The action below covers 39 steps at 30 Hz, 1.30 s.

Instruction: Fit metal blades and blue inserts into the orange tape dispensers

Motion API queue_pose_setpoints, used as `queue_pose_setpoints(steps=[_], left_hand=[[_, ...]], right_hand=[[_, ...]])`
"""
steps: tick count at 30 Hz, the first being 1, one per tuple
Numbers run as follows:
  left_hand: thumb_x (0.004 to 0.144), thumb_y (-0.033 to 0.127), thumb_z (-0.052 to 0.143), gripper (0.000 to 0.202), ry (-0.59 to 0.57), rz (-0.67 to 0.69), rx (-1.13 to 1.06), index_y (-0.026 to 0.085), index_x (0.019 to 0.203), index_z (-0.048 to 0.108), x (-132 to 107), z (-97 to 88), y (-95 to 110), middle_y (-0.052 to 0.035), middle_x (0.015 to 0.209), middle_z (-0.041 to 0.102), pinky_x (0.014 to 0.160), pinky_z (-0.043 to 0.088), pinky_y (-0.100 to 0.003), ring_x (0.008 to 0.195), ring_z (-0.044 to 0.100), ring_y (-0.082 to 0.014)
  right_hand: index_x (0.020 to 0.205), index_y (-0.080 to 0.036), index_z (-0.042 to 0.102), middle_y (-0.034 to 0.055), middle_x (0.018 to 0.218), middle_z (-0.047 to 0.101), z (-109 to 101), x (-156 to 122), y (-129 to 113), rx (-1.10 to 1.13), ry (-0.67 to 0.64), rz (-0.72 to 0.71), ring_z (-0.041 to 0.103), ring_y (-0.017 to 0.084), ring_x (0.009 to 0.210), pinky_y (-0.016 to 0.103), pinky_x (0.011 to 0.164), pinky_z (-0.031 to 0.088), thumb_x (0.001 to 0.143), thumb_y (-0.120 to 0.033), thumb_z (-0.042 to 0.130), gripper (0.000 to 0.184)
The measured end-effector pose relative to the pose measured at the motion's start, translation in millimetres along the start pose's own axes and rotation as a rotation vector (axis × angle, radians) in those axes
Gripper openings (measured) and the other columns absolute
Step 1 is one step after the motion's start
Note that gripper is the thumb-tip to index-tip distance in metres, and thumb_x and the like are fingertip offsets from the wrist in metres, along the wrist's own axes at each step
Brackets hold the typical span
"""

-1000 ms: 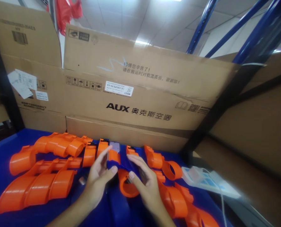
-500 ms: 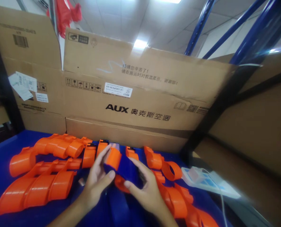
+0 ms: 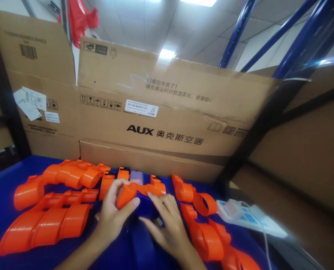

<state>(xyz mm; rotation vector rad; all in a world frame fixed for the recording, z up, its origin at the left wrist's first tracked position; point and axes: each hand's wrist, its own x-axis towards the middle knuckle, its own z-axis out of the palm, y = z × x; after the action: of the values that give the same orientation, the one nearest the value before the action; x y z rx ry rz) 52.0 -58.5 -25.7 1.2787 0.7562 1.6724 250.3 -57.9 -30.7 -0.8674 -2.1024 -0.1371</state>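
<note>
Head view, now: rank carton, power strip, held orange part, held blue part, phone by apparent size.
1. Carton
2. Power strip
3. Held orange part and held blue part: both partly covered, so unranked against each other
4. Phone

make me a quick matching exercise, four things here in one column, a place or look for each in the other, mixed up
1. blue part
2. phone
3. cardboard
4. red plastic

A. printed with "AUX"
B. at the top left of the view
C. between the left hand and right hand
D. screen showing, beyond the hands

Pairs: 1-C, 2-D, 3-A, 4-B
</note>
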Motion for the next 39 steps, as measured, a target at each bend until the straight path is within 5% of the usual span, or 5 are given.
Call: queue_pose_setpoints(steps=[13, 23, 30, 35, 39], left_hand=[[0.085, 0.030, 0.074, 0.050, -0.073, -0.021, -0.138, 0.028, 0.132, 0.055, 3, 1.5, -7, -0.0091, 0.141, 0.062, 0.108, 0.042, -0.039, 0.131, 0.055, -0.0298], [0.087, 0.034, 0.072, 0.050, -0.181, -0.207, -0.282, 0.026, 0.133, 0.054, -4, 3.3, -21, -0.0021, 0.087, 0.072, 0.063, 0.054, -0.023, 0.067, 0.067, -0.0147], [0.087, 0.045, 0.070, 0.039, 0.050, -0.245, -0.197, 0.023, 0.116, 0.054, 1, 4.4, -22, 0.0078, 0.057, 0.060, 0.037, 0.042, -0.018, 0.035, 0.048, -0.0084], [0.085, 0.048, 0.072, 0.035, 0.210, -0.205, -0.185, 0.025, 0.105, 0.053, 10, 6.6, -16, 0.0108, 0.059, 0.054, 0.037, 0.045, -0.017, 0.040, 0.052, -0.0081], [0.085, 0.049, 0.072, 0.038, 0.196, -0.224, -0.201, 0.024, 0.106, 0.052, 11, 7.4, -15, 0.0096, 0.061, 0.055, 0.038, 0.046, -0.017, 0.043, 0.055, -0.0094]], right_hand=[[0.149, -0.025, 0.046, 0.0128, 0.124, 0.063, -4, 0, -2, 0.213, 0.075, 0.156, 0.060, 0.031, 0.112, 0.046, 0.096, 0.050, 0.089, -0.035, 0.069, 0.065], [0.084, -0.017, 0.070, 0.0033, 0.077, 0.069, 1, 2, -8, 1.184, 0.036, 1.104, 0.066, 0.022, 0.075, 0.033, 0.072, 0.052, 0.081, -0.062, 0.071, 0.044], [0.120, -0.022, 0.059, 0.0098, 0.100, 0.070, 0, 7, -12, 1.025, 0.061, 0.686, 0.068, 0.026, 0.093, 0.039, 0.081, 0.055, 0.098, -0.066, 0.035, 0.055], [0.139, -0.024, 0.045, 0.0147, 0.141, 0.051, -9, 7, -10, 0.573, 0.016, 0.317, 0.049, 0.032, 0.133, 0.045, 0.111, 0.041, 0.089, -0.059, 0.061, 0.063], [0.129, -0.022, 0.052, 0.0112, 0.121, 0.063, -8, 6, -13, 0.589, 0.003, 0.319, 0.063, 0.027, 0.112, 0.040, 0.100, 0.050, 0.093, -0.045, 0.062, 0.045]])
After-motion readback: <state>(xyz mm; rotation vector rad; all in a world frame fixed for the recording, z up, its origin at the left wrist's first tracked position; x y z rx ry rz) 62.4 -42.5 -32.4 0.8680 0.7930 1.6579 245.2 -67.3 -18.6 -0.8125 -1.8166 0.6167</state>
